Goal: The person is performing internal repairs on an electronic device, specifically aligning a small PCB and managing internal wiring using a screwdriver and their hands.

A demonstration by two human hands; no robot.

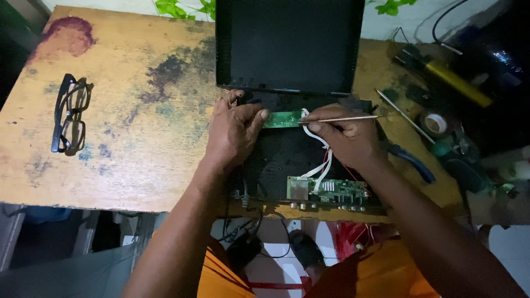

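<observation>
L hand (234, 129) rests on the open black device case (276, 154), thumb & fingers pinched on the left end of a small green circuit board (282, 119) near the case's far edge. R hand (345, 138) has its grip closed round a thin metal tool (345, 118) — tip touching the board's right end. White wires (323, 160) run from there to a bigger green board (328, 190) at the near edge. Lid (287, 44) stands up behind. Glasses (70, 113) lie well apart on the wooden table (138, 138), left side — blue-handled pliers (411, 160) just right of the case.
</observation>
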